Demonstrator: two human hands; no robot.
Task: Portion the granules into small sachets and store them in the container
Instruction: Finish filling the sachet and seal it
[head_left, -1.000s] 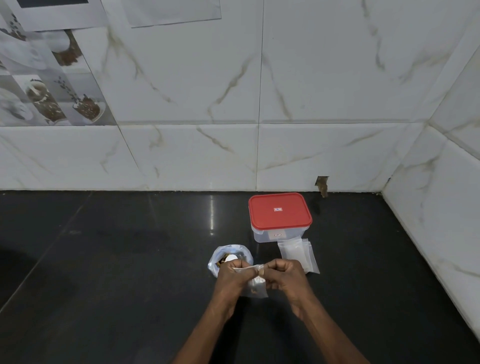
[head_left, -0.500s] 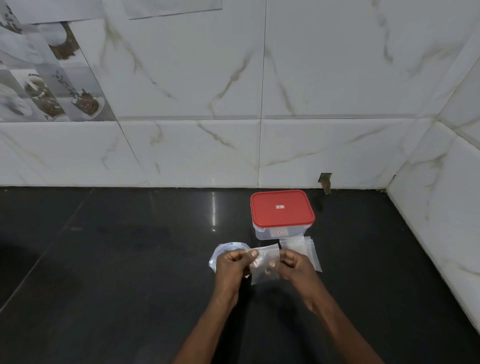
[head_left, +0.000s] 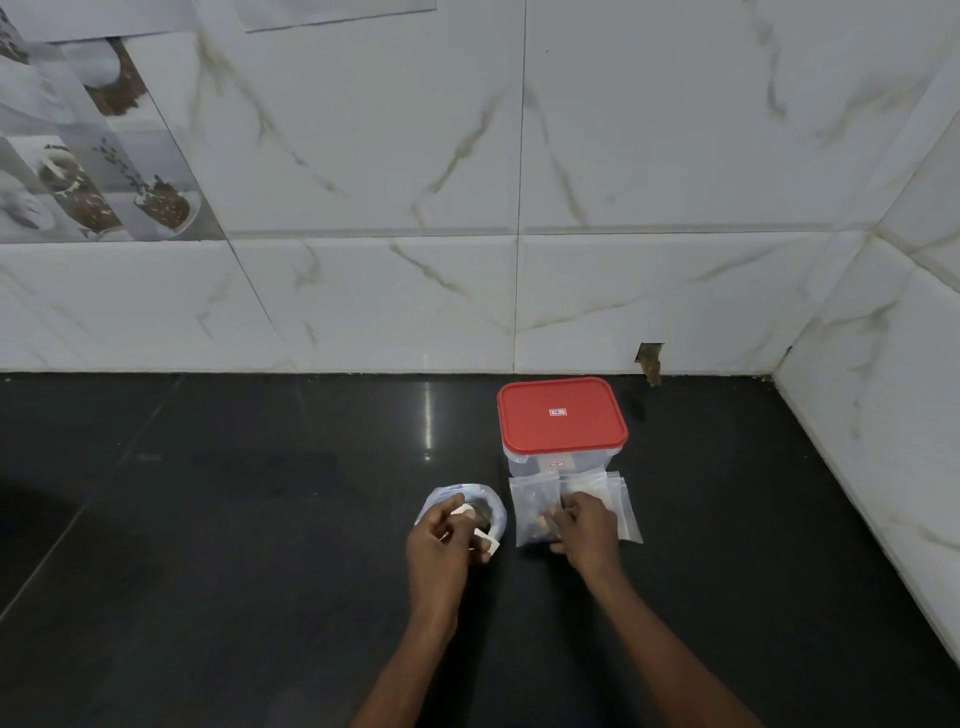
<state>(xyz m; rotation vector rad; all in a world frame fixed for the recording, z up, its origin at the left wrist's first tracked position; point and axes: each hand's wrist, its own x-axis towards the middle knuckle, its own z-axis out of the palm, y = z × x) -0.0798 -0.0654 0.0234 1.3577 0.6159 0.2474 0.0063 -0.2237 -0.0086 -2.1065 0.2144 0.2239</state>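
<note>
A clear bag of dark granules sits open on the black counter. My left hand hovers over it, fingers curled round a small white scoop. To the right, my right hand pinches a small clear sachet holding some dark granules, low over the counter. Beside it lies a stack of empty sachets. Just behind stands the clear container with its red lid on.
White marble-pattern tiled walls close the counter at the back and on the right. A chipped hole shows at the wall's base behind the container. The counter stretches dark and wide to the left.
My hands have parted. The right one carried the sachet rightward to in front of the container. The left one let go of it and moved over the granule bag.
</note>
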